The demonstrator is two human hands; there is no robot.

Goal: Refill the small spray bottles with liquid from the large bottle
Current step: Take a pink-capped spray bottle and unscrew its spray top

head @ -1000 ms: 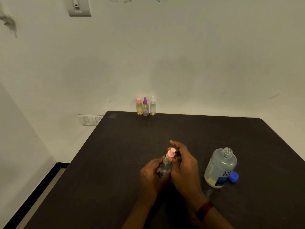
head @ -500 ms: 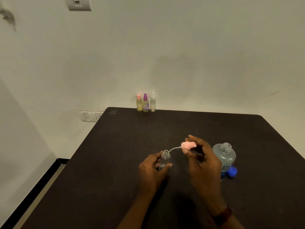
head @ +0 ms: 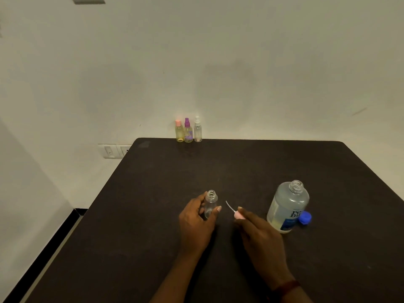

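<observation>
My left hand (head: 195, 221) grips a small clear spray bottle (head: 210, 202) that stands upright on the dark table (head: 153, 193), its neck uncapped. My right hand (head: 258, 230) holds the pink spray cap (head: 237, 215) low over the table just right of that bottle; its thin dip tube points up and left. The large clear bottle (head: 288, 206) with a blue label stands open to the right of my right hand. Its blue cap (head: 305, 218) lies beside its base. Three more small spray bottles (head: 188, 131) stand in a row at the table's far edge by the wall.
A white wall rises right behind the table's far edge. A switch plate (head: 113, 150) sits on the wall at the left, below table height. The floor drops away along the table's left side.
My right hand unscrewed the pink cap, lifted it out of the small bottle and carried it right, then lowered it towards the table. My left hand kept hold of the bottle.
</observation>
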